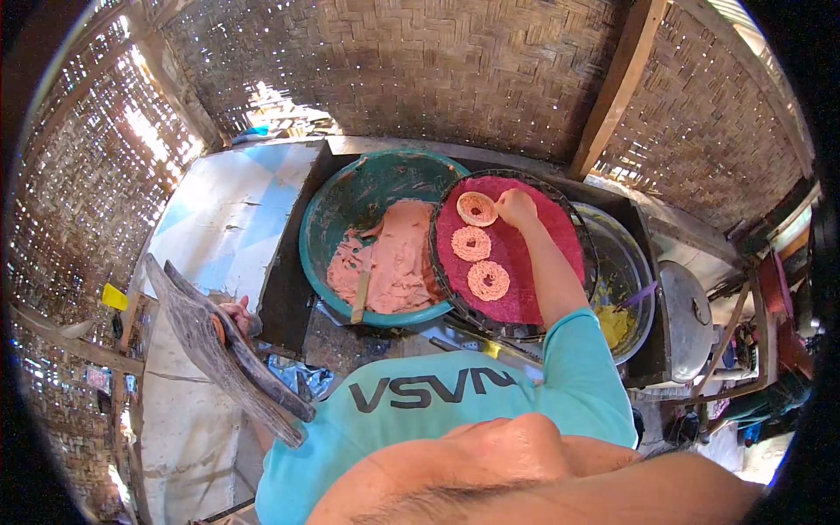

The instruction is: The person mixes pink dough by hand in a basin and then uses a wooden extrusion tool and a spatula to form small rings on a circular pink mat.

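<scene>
My left hand (244,319) grips a weathered wooden press (203,321) with two long arms, held at the left over the worktop's front. Something orange shows between the arms. My right hand (517,207) reaches over a round woven tray (436,262) lined with dark pink cloth (551,190). Its fingers pinch the right edge of a shallow pale ring (461,211), which surrounds a coil of pink dough strands. Below it on the cloth lie two lacy dough rings, a middle one (463,252) and a lower one (481,293), each with a hole in its centre.
A green basin (314,289) holds pink dough (407,243) and a wooden spatula (361,295). The tray overlaps its right side. Further right are a tub (640,262) with yellow residue and a metal lid (682,321). A worn white-and-blue panel (230,197) stands left.
</scene>
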A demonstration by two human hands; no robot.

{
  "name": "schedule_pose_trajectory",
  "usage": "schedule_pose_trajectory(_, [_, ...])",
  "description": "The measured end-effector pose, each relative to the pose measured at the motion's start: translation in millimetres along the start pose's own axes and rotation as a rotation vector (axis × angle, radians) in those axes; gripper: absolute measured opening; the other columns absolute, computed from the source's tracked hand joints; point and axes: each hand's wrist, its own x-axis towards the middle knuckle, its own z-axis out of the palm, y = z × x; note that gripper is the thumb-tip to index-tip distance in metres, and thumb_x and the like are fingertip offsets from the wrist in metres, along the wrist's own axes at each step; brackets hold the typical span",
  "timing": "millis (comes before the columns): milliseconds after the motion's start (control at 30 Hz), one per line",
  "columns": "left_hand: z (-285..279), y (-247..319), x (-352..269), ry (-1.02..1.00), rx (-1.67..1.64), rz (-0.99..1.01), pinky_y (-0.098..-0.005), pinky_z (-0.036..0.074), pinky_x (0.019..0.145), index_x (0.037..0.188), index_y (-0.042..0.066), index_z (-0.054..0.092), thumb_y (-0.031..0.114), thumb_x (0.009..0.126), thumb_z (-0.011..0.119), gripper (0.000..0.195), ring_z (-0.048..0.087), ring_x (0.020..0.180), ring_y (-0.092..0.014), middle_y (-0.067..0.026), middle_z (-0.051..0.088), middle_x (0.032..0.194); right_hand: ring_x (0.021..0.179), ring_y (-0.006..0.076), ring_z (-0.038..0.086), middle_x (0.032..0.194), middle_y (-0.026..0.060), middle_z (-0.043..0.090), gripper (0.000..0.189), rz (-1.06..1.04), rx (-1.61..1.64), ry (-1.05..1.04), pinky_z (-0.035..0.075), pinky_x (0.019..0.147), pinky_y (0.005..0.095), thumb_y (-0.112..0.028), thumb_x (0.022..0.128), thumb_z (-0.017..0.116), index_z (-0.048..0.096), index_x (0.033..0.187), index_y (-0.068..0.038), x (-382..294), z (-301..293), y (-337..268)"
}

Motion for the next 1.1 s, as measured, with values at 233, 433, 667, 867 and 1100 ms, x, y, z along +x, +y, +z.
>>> schedule_pose_trajectory(233, [1.9, -0.2, -0.5, -0.011, 0.002, -0.001, -0.0433, 0.031, 0.090, 0.090, -0.003, 0.051, 0.029, 0.087, 0.043, 0.032, 0.048, 0.067, -0.019, -0.0093, 0.050, 0.068, 0.076, 0.0285, 0.060, 0.080, 0.0138, 0.062, 0.023, 0.076, 0.029, 0.049, 0.048, 0.071, 0.0391, -0.027, 0.067, 0.055, 0.066, 0.078, -0.010, -1.5, -0.1, 9.1])
schedule_pose_trajectory(433, [2.3, -2.1, -0.2, -0.017, -0.013, 0.002, -0.0443, 0.030, 0.092, 0.090, -0.003, 0.051, 0.030, 0.088, 0.042, 0.034, 0.047, 0.068, -0.019, -0.0093, 0.050, 0.069, 0.076, 0.0297, 0.060, 0.079, 0.0152, 0.062, 0.025, 0.027, 0.064, 0.078, 0.047, 0.070, 0.0397, -0.029, 0.068, 0.055, 0.066, 0.077, -0.009, -4.6, 17.4, 18.3])
schedule_pose_trajectory(667, [-3.1, -0.6, -0.6, -0.036, -0.033, 0.002, -0.0454, 0.029, 0.093, 0.091, -0.003, 0.051, 0.031, 0.089, 0.041, 0.036, 0.047, 0.070, -0.019, -0.0093, 0.050, 0.069, 0.077, 0.0295, 0.059, 0.079, 0.0143, 0.062, 0.024, 0.117, 0.138, 0.178, 0.046, 0.071, 0.0395, -0.029, 0.068, 0.054, 0.065, 0.074, -0.008, -33.7, -20.4, 21.2])
schedule_pose_trajectory(867, [-40.3, -4.0, -14.6, -0.016, 0.065, -0.013, -0.0479, 0.028, 0.096, 0.091, 0.002, 0.051, 0.018, 0.086, 0.048, 0.017, 0.047, 0.079, -0.020, -0.0073, 0.049, 0.075, 0.082, 0.0296, 0.058, 0.084, 0.0142, 0.061, 0.024, 0.122, -0.004, 0.014, 0.045, 0.074, 0.0399, -0.029, 0.067, 0.054, 0.066, 0.074, -0.009, -113.7, -58.7, 46.9])
schedule_pose_trajectory(1100, [1.4, -22.6, -0.1, 0.022, 0.138, 0.068, -0.0506, 0.030, 0.096, 0.093, 0.005, 0.048, -0.001, 0.075, 0.060, 0.022, 0.050, 0.077, -0.019, -0.0069, 0.049, 0.081, 0.080, 0.0322, 0.058, 0.081, 0.0156, 0.060, 0.023, 0.186, -0.107, 0.032, 0.046, 0.072, 0.0407, -0.027, 0.067, 0.054, 0.066, 0.074, -0.009, -165.6, -58.9, 58.6])
